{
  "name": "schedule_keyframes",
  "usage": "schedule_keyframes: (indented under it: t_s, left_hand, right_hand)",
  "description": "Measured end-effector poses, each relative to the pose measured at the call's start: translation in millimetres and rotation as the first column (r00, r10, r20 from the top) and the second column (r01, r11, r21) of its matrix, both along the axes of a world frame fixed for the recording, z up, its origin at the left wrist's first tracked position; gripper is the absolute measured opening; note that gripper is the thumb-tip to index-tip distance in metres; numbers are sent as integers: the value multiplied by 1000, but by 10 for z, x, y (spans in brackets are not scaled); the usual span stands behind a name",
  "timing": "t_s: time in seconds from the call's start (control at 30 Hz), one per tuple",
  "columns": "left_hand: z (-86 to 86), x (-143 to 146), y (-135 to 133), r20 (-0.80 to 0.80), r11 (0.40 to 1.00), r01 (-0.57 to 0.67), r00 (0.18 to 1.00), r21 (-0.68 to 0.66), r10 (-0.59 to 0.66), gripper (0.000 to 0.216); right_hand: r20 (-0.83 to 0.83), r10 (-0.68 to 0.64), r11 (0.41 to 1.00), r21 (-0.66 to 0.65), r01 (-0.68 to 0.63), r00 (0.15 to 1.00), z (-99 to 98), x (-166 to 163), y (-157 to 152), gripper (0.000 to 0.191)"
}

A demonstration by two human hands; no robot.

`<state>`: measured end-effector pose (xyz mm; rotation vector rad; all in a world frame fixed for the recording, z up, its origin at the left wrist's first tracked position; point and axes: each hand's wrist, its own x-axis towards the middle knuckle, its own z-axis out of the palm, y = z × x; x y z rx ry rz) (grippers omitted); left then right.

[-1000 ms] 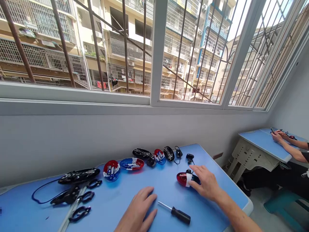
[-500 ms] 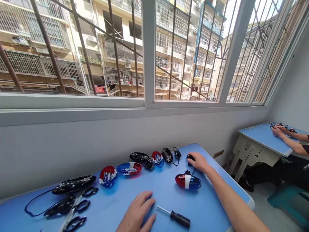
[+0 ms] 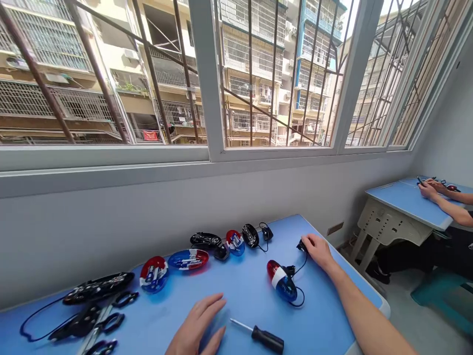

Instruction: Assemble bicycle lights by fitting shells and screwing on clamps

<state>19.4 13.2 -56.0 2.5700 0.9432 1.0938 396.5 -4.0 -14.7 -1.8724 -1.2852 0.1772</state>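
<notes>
One red-and-blue case (image 3: 282, 281) on the table (image 3: 236, 283) looks put together, its cord (image 3: 305, 263) running toward the small black part (image 3: 301, 245) that the right hand (image 3: 318, 250) pinches, while three shells (image 3: 154, 274) seem not yet closed and the empty left hand (image 3: 197, 323) spreads near the screwdriver (image 3: 259, 335).

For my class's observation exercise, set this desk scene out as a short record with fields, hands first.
Right hand: fingers on a small black part with a cable
Left hand: open, holding nothing visible, near the screwdriver
Between right hand and screwdriver: red, white and blue unit, untouched
Wall side of blue desk: red-and-blue shells, black shells
Neighbouring desk: another person's hands holding something dark, too small to identify
</notes>
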Motion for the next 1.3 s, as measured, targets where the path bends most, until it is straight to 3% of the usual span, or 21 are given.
schedule_keyframes:
  t_s: [0.2,0.33,0.43,0.53,0.6,0.7,0.83,0.9,1.03,1.3]
  left_hand:
    - [154,30,-52,-109,1000,18,994,18,-16,31]
    - [523,264,-9,-209,996,76,976,52,-63,34]
    - [839,617,11,-340,977,207,923,47,-180,45]
    - [1043,1007,-1,-481,972,217,845,-93,-235,53]
    - [1103,1220,9,-569,968,148,786,-202,-240,59]
    - [1135,1425,90,-608,947,203,728,-248,-315,76]
    - [1162,1535,243,-669,893,289,592,-345,-450,72]
    - [1164,1548,278,-691,892,280,564,-355,-452,62]
    - [1116,1521,230,-687,914,257,604,-313,-405,46]
    - [990,1256,4,-527,977,173,822,-126,-214,31]
  right_hand:
    - [-182,84,996,23,-82,980,-7,-54,5,39]
    - [-257,124,992,28,-121,958,-29,-86,27,39]
    - [-251,126,992,43,-119,960,-34,-93,28,39]
    - [-193,119,992,63,-109,974,-28,-86,6,40]
    - [-147,118,992,72,-108,982,-23,-77,-11,41]
    - [-94,120,991,77,-113,988,-22,-60,-23,42]
    - [-81,139,989,68,-133,987,-26,-38,-20,42]
    - [-101,151,988,59,-145,983,-26,-31,-21,41]
    - [-186,167,986,34,-163,968,-30,-22,-21,38]
    - [-438,179,976,-32,-214,881,-37,-29,-2,40]
